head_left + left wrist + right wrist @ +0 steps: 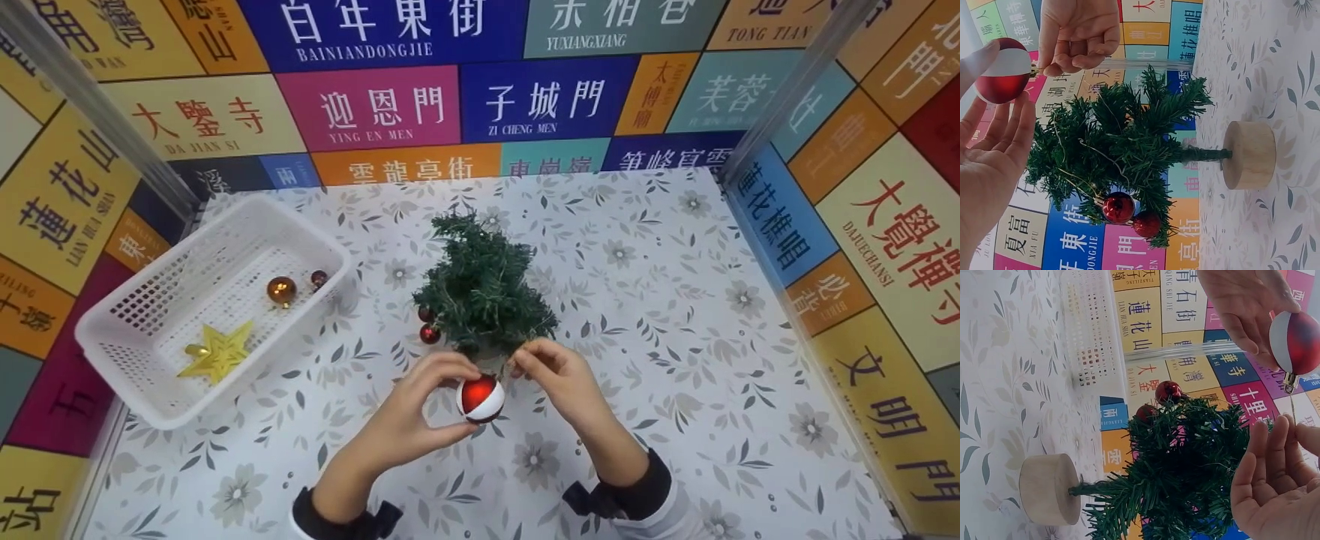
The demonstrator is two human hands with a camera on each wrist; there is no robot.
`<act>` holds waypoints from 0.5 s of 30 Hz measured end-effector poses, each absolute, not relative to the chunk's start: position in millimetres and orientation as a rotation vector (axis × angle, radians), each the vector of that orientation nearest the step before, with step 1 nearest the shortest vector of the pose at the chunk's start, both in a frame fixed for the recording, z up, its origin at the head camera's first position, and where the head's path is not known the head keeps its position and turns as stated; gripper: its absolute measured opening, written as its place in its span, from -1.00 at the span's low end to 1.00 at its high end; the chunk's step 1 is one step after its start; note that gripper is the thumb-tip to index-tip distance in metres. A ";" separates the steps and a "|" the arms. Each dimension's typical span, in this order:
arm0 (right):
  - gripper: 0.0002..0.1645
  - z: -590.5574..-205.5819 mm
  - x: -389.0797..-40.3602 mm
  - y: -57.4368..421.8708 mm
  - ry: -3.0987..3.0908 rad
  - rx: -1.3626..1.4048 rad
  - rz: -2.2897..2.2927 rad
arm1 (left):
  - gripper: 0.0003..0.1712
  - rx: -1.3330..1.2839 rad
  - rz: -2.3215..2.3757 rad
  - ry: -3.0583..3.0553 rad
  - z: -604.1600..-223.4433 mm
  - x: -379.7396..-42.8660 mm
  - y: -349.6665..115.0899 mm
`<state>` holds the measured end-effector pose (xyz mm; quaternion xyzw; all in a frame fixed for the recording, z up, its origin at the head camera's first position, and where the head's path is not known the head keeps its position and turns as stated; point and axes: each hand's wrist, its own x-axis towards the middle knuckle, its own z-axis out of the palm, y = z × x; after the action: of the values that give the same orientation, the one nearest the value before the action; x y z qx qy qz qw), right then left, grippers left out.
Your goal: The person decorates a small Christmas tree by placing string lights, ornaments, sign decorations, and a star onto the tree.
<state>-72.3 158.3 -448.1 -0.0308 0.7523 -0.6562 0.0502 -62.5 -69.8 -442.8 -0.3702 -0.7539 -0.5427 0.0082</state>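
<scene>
A red-and-white Christmas bauble [480, 399] is held between the thumb and fingers of my left hand [405, 412], in front of the tree. My right hand [568, 381] pinches the thin hanging string [1292, 406] at the bauble's metal cap [1291, 382]. Close behind both hands stands a small green artificial Christmas tree [484, 281]. Its round wooden base [1252, 154] shows in both wrist views. Two small red baubles, one shiny [1118, 207] and one rougher-looking [1147, 224], hang low on the tree's left side.
To the left, a white perforated plastic basket [199, 281] holds a gold star [219, 352], an amber bauble [282, 290] and a small dark bauble [319, 279]. A floral cloth [637, 300] covers the table. Printed panels [375, 105] enclose the back and sides.
</scene>
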 end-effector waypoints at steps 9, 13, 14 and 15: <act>-0.85 -446.6 -71.8 158.1 2.525 0.033 -1.826 | -0.34 -1.231 -1.398 -2.375 -456.8 -57.4 -60.0; -0.86 -445.9 -71.4 157.8 2.548 -0.022 -1.821 | -0.36 -1.236 -1.319 -2.375 -465.6 -54.7 -55.0; -0.87 -446.2 -71.3 157.7 2.553 -0.040 -1.822 | -0.37 -1.237 -1.309 -2.376 -468.1 -54.2 -53.6; -0.87 -446.7 -71.2 157.5 2.560 -0.054 -1.817 | -0.40 -1.240 -1.300 -2.375 -470.5 -53.7 -52.3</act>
<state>-71.2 157.5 -446.7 -0.0171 0.8153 -0.5787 0.0012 -53.7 -52.3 -470.5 -0.4149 -0.7949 -0.4351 0.0817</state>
